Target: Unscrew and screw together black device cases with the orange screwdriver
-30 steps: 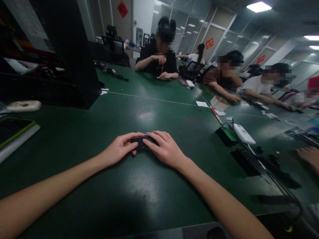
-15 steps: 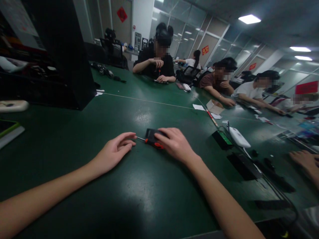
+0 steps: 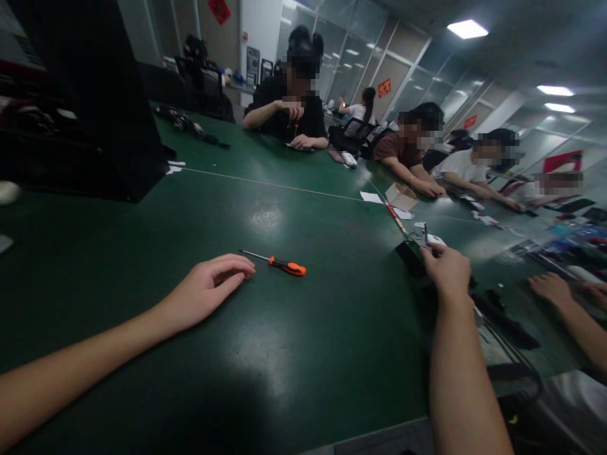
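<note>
A small screwdriver [image 3: 284, 265] with an orange and black handle lies on the green table [image 3: 308, 341], its thin shaft pointing left. My left hand [image 3: 208, 287] rests flat beside the shaft's tip, fingers loosely apart and holding nothing. My right hand [image 3: 446, 268] is stretched out to the right, knuckles up, over a black box [image 3: 408, 256] and a white device [image 3: 435, 240]. Its fingers curl down and hide what lies under them.
A tall black case [image 3: 95, 95] stands at the back left. Dark cables and parts [image 3: 502, 319] lie right of my right hand, next to another person's hand [image 3: 550, 287]. A small cardboard box [image 3: 401, 196] and a red pen [image 3: 393, 216] lie farther back. Several people sit along the far side.
My right hand left the middle of the table and swung right to the black box. The black object it covered is gone from the middle, leaving the screwdriver bare. My left hand stayed put.
</note>
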The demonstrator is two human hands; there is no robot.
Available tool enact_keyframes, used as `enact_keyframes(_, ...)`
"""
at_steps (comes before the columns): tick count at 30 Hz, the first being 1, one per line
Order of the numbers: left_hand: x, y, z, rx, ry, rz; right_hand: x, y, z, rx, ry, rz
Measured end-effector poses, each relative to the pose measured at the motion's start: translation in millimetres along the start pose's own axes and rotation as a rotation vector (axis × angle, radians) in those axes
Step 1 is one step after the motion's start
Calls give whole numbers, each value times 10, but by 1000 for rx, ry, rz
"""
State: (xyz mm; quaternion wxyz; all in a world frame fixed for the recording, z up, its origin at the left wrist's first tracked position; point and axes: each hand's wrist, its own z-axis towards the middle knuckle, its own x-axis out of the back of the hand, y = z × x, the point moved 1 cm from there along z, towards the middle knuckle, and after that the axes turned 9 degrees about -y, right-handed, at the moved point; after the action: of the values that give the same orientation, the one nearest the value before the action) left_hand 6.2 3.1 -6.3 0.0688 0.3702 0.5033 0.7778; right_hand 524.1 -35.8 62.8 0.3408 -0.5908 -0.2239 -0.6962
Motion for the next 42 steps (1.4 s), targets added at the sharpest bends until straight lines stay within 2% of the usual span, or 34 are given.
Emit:
enact_keyframes(5,1,6,-4,1,-16,8,-33,-45,13,13,-88,-27)
enact_keyframes(10,11,22,-1,8,-16,10,-9,-52,-17,-2,-117,-49)
enact_keyframes(15,10,37,-10,15,-15,-1,-26,-88,-17,-26,-103,-82)
enact_keyframes(26,-2,44,-5,13,-28,18,-125,-150,85,79,-122,-136)
enact_keyframes(33,-10,78,2,-30,-57,34,-127,-269,41,-11,-119,-148)
enact_keyframes(36,-13,82,2,-37,-69,33,-143,-300,13,-60,-71,-162)
enact_keyframes(42,-29,61,-6,-41,-76,36,-167,-234,23,-1,-62,-130)
